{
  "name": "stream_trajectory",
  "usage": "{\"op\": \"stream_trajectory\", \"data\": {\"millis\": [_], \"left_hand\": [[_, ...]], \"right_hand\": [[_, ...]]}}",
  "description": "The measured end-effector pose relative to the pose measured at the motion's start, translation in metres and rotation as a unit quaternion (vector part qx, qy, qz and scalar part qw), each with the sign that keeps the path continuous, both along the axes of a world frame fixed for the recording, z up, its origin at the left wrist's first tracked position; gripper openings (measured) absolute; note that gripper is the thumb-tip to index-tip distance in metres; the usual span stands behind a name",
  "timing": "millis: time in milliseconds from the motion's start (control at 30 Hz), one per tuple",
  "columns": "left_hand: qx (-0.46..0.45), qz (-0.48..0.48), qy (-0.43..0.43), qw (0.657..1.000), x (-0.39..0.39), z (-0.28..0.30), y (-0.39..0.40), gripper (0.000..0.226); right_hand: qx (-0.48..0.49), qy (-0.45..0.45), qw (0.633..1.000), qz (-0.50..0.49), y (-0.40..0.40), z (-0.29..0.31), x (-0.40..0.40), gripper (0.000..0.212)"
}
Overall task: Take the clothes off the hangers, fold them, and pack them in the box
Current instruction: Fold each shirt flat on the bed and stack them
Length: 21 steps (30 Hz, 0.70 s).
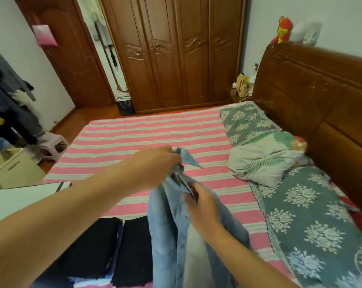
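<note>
Nearest, at 6 o'clock, a light blue denim shirt hangs above the near edge of the bed, its lower part cut off by the frame. The left hand grips the shirt's collar at the top, fingers curled round the cloth. The right hand is on the shirt front just below, near a dark shape inside the neck opening that is too blurred to name; whether its fingers pinch anything I cannot tell. At 7 o'clock, two black folded pieces lie side by side at the bed's near edge, partly hidden by the left forearm. The striped sheet stretches open toward 12 o'clock. At 3 o'clock lie a crumpled blanket and patterned pillows along the headboard.
</note>
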<state>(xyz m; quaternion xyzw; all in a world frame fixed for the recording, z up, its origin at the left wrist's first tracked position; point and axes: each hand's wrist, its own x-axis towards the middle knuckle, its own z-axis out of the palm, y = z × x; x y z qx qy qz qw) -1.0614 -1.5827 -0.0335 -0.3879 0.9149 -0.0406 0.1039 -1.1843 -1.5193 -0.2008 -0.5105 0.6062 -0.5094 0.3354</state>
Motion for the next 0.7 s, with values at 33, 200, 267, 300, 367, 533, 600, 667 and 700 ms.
{"op": "stream_trajectory", "data": {"millis": [33, 200, 267, 300, 367, 533, 600, 667, 700], "left_hand": [[-0.083, -0.04, -0.081, 0.992, 0.008, -0.01, -0.001, 0.041], [0.093, 0.143, -0.003, 0.985, 0.036, -0.02, -0.005, 0.099], [0.351, 0.341, 0.264, 0.832, 0.04, -0.021, -0.012, 0.082], [0.438, 0.381, 0.35, 0.735, 0.047, -0.026, -0.01, 0.064], [0.52, 0.377, 0.387, 0.662, 0.065, -0.048, 0.0, 0.036], [0.497, 0.405, 0.499, 0.582, 0.081, -0.099, 0.02, 0.025], [0.533, 0.392, 0.531, 0.529, 0.08, -0.107, 0.023, 0.027], [0.554, 0.396, 0.53, 0.506, 0.079, -0.115, 0.025, 0.028], [0.55, 0.403, 0.533, 0.501, 0.078, -0.118, 0.026, 0.027]], "right_hand": [[-0.011, 0.009, 1.0, -0.02, -0.004, -0.004, -0.004, 0.014], [-0.028, 0.068, 0.996, 0.059, -0.007, 0.004, -0.025, 0.012], [-0.006, 0.038, 0.996, 0.076, -0.005, 0.008, -0.029, 0.022], [0.007, 0.012, 0.997, 0.073, -0.005, 0.007, -0.03, 0.025], [0.016, -0.006, 0.998, 0.067, -0.004, 0.003, -0.033, 0.023], [0.089, 0.01, 0.979, 0.181, 0.002, -0.003, -0.032, 0.016], [0.126, -0.014, 0.968, 0.215, 0.003, -0.003, -0.029, 0.027], [0.154, -0.032, 0.964, 0.216, 0.001, -0.001, -0.024, 0.034], [0.161, -0.03, 0.967, 0.194, 0.0, -0.002, -0.023, 0.036]]}}
